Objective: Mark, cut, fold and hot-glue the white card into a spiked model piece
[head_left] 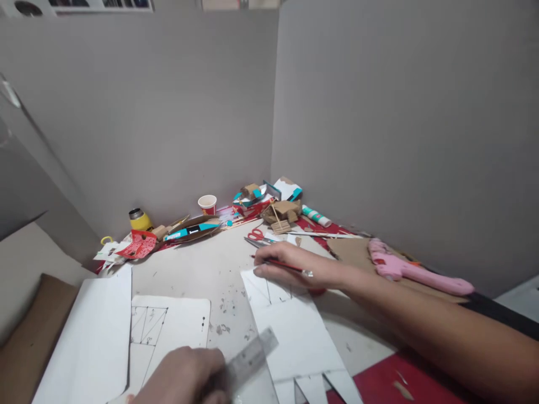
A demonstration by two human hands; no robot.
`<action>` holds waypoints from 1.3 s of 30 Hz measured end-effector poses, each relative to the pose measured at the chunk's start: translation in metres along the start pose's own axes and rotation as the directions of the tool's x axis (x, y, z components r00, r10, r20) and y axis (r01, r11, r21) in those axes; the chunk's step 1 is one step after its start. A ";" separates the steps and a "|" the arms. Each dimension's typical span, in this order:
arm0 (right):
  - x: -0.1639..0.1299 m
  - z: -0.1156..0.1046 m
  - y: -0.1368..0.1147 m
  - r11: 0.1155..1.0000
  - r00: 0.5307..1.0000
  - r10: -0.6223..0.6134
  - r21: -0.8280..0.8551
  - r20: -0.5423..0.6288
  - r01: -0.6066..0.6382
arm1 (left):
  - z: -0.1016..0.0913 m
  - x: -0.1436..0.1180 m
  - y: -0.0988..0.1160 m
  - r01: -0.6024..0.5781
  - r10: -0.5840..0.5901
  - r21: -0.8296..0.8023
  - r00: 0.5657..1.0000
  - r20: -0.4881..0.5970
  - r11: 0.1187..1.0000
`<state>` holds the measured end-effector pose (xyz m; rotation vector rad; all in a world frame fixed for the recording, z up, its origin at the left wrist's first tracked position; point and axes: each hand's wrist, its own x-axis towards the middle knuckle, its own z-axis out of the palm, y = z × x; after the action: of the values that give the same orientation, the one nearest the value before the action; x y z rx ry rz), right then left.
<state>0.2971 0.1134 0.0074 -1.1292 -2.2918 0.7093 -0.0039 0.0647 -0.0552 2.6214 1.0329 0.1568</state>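
Observation:
My left hand (181, 373), blurred at the bottom, is closed on a short grey ruler (251, 358). The ruler's far end overlaps the left edge of a white sheet (290, 336), which carries pencil lines and has triangular cuts at its near end. Over the far end of that sheet, my right hand (301, 262) grips a red pencil (286, 266), its tip pointing left. Left of the ruler lies a white page (187, 317) with a drawn figure of lines and diagonals. Another blank white sheet (90, 331) partly covers it.
Behind my right hand are red-handled scissors (255, 234). A pink glue gun (415, 272) rests on cardboard (349, 252) at right. Along the wall stand a paper cup (208, 205), a yellow jar (140, 220) and cardboard scraps (286, 212). Red material (391, 381) lies at lower right.

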 end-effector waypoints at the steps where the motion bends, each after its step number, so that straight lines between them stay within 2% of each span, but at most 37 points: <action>1: -0.004 -0.010 -0.004 1.000 0.998 0.006 0.008 -0.059 -0.005 | -0.015 -0.001 -0.001 0.035 -0.036 -0.049 0.999 -0.013 0.998; 2: -0.009 -0.019 -0.009 1.000 0.992 0.016 0.012 -0.126 -0.015 | -0.029 -0.002 -0.004 0.106 -0.110 -0.074 0.992 -0.055 0.992; 3: -0.015 -0.028 -0.015 1.000 0.980 0.029 0.016 -0.196 -0.026 | -0.040 -0.002 -0.008 0.175 -0.181 -0.110 0.982 -0.050 0.978; 4: -0.023 -0.035 -0.021 0.999 0.962 0.042 0.022 -0.269 -0.038 | -0.048 -0.001 -0.014 0.201 -0.209 -0.107 0.975 -0.070 0.974; 6: -0.039 -0.046 -0.035 0.997 0.908 0.078 0.052 -0.411 -0.063 | -0.056 0.004 -0.027 0.241 -0.251 -0.089 0.960 -0.124 0.966; 9: -0.060 -0.048 -0.052 0.979 0.803 0.157 0.200 -0.575 -0.048 | -0.058 0.012 -0.037 0.300 -0.310 -0.082 0.909 -0.278 0.951; 11: -0.067 -0.042 -0.058 0.952 0.741 0.201 0.306 -0.640 0.006 | -0.062 0.013 -0.030 0.267 -0.293 -0.122 0.902 -0.317 0.956; 14: -0.067 -0.030 -0.060 0.913 0.693 0.243 0.402 -0.679 0.074 | -0.077 0.005 -0.006 0.133 -0.223 -0.333 0.943 -0.249 0.934; 17: -0.058 -0.018 -0.056 0.850 0.624 0.301 0.500 -0.721 0.168 | -0.091 -0.008 0.017 0.110 -0.222 -0.542 0.964 -0.146 0.833; 20: -0.045 -0.001 -0.055 0.776 0.561 0.370 0.578 -0.741 0.252 | -0.083 -0.022 0.036 0.149 -0.310 -0.684 0.944 -0.117 0.714; 22: -0.034 0.017 -0.058 0.728 0.566 0.400 0.625 -0.721 0.281 | -0.064 -0.025 0.052 0.150 -0.353 -0.723 0.926 -0.137 0.675; 25: -0.022 0.054 -0.066 0.681 0.616 0.413 0.676 -0.671 0.280 | -0.029 -0.020 0.080 0.096 -0.397 -0.810 0.901 -0.176 0.579; 27: -0.019 0.079 -0.072 0.675 0.653 0.407 0.692 -0.638 0.256 | -0.013 -0.010 0.096 0.035 -0.448 -0.860 0.864 -0.229 0.509; 29: -0.019 0.099 -0.073 0.693 0.706 0.376 0.688 -0.599 0.214 | -0.005 0.000 0.102 -0.014 -0.521 -0.891 0.807 -0.278 0.455; 31: -0.019 0.109 -0.069 0.736 0.768 0.318 0.656 -0.556 0.170 | -0.004 0.007 0.097 -0.069 -0.605 -0.904 0.720 -0.339 0.423; 34: -0.017 0.108 -0.053 0.837 0.850 0.181 0.531 -0.496 0.132 | -0.010 0.013 0.074 -0.144 -0.705 -0.912 0.593 -0.390 0.384; 37: -0.013 0.105 -0.036 0.941 0.899 0.047 0.323 -0.436 0.107 | -0.015 0.018 0.049 -0.171 -0.754 -0.919 0.529 -0.389 0.354; 39: -0.012 0.108 -0.031 0.981 0.922 -0.013 0.175 -0.387 0.088 | -0.014 0.021 0.037 -0.165 -0.771 -0.928 0.518 -0.370 0.334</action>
<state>0.2187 0.0624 -0.0565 -1.0133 -1.8731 0.6083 0.0323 0.0566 -0.0296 1.0952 1.2134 1.4770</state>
